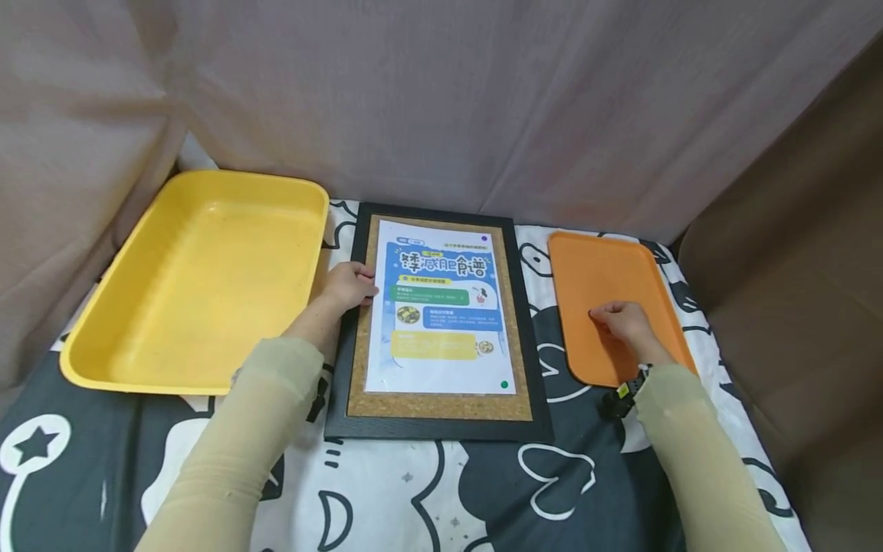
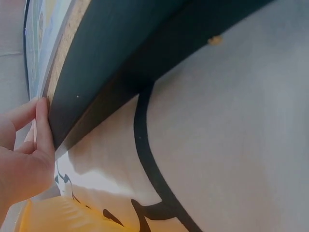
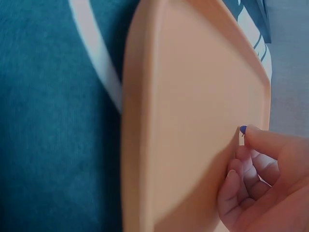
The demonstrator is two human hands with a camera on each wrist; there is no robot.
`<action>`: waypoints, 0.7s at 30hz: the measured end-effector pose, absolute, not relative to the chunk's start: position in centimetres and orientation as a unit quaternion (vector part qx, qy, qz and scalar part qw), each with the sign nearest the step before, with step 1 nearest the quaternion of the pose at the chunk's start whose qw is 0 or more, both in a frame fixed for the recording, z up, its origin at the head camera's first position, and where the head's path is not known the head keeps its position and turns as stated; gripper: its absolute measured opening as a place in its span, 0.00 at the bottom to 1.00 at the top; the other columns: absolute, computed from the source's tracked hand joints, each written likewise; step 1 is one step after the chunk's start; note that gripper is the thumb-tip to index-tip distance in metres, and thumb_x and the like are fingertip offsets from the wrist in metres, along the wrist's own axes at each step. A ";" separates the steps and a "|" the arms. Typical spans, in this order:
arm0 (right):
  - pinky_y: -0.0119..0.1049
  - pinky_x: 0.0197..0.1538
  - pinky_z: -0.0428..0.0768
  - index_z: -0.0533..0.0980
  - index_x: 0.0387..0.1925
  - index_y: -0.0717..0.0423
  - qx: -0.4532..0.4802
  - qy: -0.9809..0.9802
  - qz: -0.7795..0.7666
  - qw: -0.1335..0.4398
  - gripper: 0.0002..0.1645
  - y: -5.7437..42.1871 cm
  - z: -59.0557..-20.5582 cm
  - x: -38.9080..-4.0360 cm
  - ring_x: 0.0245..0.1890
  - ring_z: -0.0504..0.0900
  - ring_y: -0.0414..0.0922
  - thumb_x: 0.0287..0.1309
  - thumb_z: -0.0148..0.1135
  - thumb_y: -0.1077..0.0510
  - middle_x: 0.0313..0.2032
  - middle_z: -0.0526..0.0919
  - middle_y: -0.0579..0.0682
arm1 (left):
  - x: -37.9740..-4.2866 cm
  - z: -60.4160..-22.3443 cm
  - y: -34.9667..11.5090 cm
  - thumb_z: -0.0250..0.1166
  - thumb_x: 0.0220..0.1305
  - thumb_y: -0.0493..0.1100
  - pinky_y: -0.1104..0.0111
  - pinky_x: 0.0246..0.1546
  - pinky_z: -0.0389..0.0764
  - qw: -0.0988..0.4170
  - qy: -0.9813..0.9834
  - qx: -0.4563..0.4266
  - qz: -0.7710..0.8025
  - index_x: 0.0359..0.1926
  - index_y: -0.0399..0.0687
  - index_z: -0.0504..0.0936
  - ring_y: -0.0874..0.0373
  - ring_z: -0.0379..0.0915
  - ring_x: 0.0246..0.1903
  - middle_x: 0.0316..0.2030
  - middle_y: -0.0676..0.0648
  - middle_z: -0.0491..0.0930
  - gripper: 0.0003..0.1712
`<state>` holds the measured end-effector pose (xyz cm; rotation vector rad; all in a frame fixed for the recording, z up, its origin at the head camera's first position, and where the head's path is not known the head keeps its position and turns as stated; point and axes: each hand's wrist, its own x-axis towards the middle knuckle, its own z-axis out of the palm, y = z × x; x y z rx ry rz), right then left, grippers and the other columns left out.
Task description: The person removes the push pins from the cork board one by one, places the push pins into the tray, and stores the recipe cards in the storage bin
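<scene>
A printed sheet (image 1: pixel 441 368) with blue, green and yellow panels lies on a black-framed cork board (image 1: pixel 441 429). A purple thumbtack (image 1: pixel 485 238) sits at its top right corner and a green thumbtack (image 1: pixel 505 385) at its bottom right. My left hand (image 1: pixel 348 285) reaches over the frame's left side, with fingertips at the sheet's left edge. The left wrist view shows these fingers (image 2: pixel 44 128) extended against the board's inner edge. My right hand (image 1: pixel 624 318) is over the orange tray (image 1: pixel 586 261), pinching a small blue thumbtack (image 3: pixel 243 129) between thumb and forefinger.
A large, deep yellow tray (image 1: pixel 193 178) stands left of the board, near my left forearm. The patterned black-and-white cloth (image 1: pixel 386 491) covers the table. A grey curtain (image 1: pixel 428 100) hangs behind everything, and a brown one (image 1: pixel 800 307) borders the right side.
</scene>
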<state>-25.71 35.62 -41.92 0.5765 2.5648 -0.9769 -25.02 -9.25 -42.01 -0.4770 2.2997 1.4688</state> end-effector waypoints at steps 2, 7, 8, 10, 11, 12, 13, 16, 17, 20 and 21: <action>0.28 0.36 0.70 0.72 0.52 0.66 0.200 0.904 -0.340 0.166 0.25 35.6 -42.0 -25.5 0.39 0.71 0.48 0.66 0.51 0.49 0.34 0.75 0.50 | -24.9 -42.0 -9.2 0.59 0.64 0.36 0.65 0.48 0.80 0.183 0.818 -0.165 0.520 0.57 0.41 0.71 0.51 0.76 0.44 0.48 0.41 0.77 0.20; 0.29 0.35 0.71 0.72 0.51 0.66 0.202 0.905 -0.337 0.165 0.23 35.7 -41.9 -24.9 0.37 0.71 0.48 0.66 0.51 0.50 0.31 0.75 0.48 | -24.8 -42.1 -9.0 0.58 0.64 0.35 0.65 0.46 0.81 0.178 0.822 -0.151 0.519 0.56 0.38 0.71 0.51 0.77 0.43 0.47 0.40 0.77 0.19; 0.29 0.35 0.72 0.72 0.51 0.66 0.201 0.904 -0.338 0.165 0.23 35.8 -41.8 -24.8 0.36 0.72 0.48 0.66 0.51 0.50 0.30 0.75 0.48 | -24.8 -42.2 -8.9 0.58 0.64 0.35 0.65 0.46 0.81 0.177 0.823 -0.148 0.519 0.56 0.38 0.71 0.51 0.77 0.43 0.47 0.39 0.77 0.19; 0.29 0.36 0.72 0.72 0.51 0.66 0.204 0.902 -0.343 0.164 0.24 36.0 -41.7 -24.7 0.37 0.72 0.48 0.66 0.50 0.50 0.31 0.75 0.47 | -24.8 -42.3 -8.9 0.58 0.64 0.35 0.65 0.46 0.81 0.181 0.822 -0.151 0.519 0.56 0.39 0.71 0.51 0.77 0.43 0.47 0.40 0.77 0.19; 0.28 0.37 0.73 0.72 0.51 0.66 0.199 0.905 -0.342 0.159 0.24 36.1 -41.6 -24.7 0.38 0.72 0.48 0.66 0.49 0.50 0.32 0.75 0.48 | -24.9 -42.3 -8.9 0.58 0.64 0.36 0.65 0.46 0.81 0.182 0.822 -0.151 0.518 0.56 0.39 0.71 0.51 0.77 0.43 0.47 0.40 0.77 0.19; 0.29 0.37 0.73 0.72 0.52 0.66 0.194 0.906 -0.342 0.155 0.24 36.1 -41.5 -24.6 0.39 0.72 0.49 0.67 0.48 0.50 0.34 0.76 0.50 | -24.9 -42.4 -8.9 0.58 0.64 0.36 0.65 0.46 0.81 0.184 0.821 -0.151 0.519 0.56 0.39 0.71 0.51 0.77 0.43 0.47 0.40 0.77 0.19; 0.29 0.39 0.73 0.71 0.53 0.66 0.192 0.906 -0.344 0.153 0.25 36.1 -41.3 -24.5 0.40 0.72 0.50 0.67 0.47 0.49 0.37 0.76 0.52 | -24.9 -42.4 -8.9 0.58 0.64 0.36 0.65 0.46 0.81 0.185 0.820 -0.151 0.519 0.56 0.39 0.71 0.51 0.77 0.43 0.47 0.40 0.77 0.19; 0.35 0.47 0.73 0.69 0.56 0.65 0.186 0.906 -0.352 0.148 0.28 36.0 -40.3 -24.3 0.47 0.71 0.53 0.68 0.44 0.46 0.49 0.74 0.58 | -25.0 -42.3 -9.0 0.58 0.64 0.36 0.65 0.47 0.81 0.185 0.819 -0.151 0.521 0.56 0.39 0.71 0.51 0.77 0.43 0.47 0.40 0.77 0.19; 0.36 0.48 0.72 0.68 0.57 0.65 0.182 0.906 -0.353 0.148 0.29 35.8 -39.8 -24.3 0.48 0.69 0.54 0.68 0.43 0.45 0.51 0.72 0.60 | -25.0 -42.3 -9.1 0.58 0.64 0.36 0.65 0.47 0.81 0.184 0.820 -0.151 0.521 0.56 0.40 0.71 0.51 0.77 0.44 0.47 0.40 0.77 0.19; 0.37 0.49 0.71 0.67 0.58 0.64 0.166 0.911 -0.352 0.137 0.31 35.2 -38.6 -24.3 0.48 0.68 0.53 0.68 0.43 0.43 0.51 0.71 0.60 | -25.1 -42.3 -9.3 0.58 0.65 0.37 0.65 0.48 0.80 0.183 0.821 -0.152 0.519 0.57 0.40 0.70 0.51 0.77 0.44 0.48 0.40 0.77 0.19; 0.37 0.47 0.72 0.68 0.57 0.64 0.156 0.915 -0.349 0.128 0.31 34.9 -38.3 -24.4 0.46 0.69 0.52 0.68 0.43 0.43 0.49 0.71 0.59 | -25.2 -42.3 -9.4 0.57 0.65 0.37 0.65 0.48 0.80 0.182 0.822 -0.152 0.518 0.57 0.40 0.70 0.51 0.77 0.44 0.48 0.40 0.77 0.19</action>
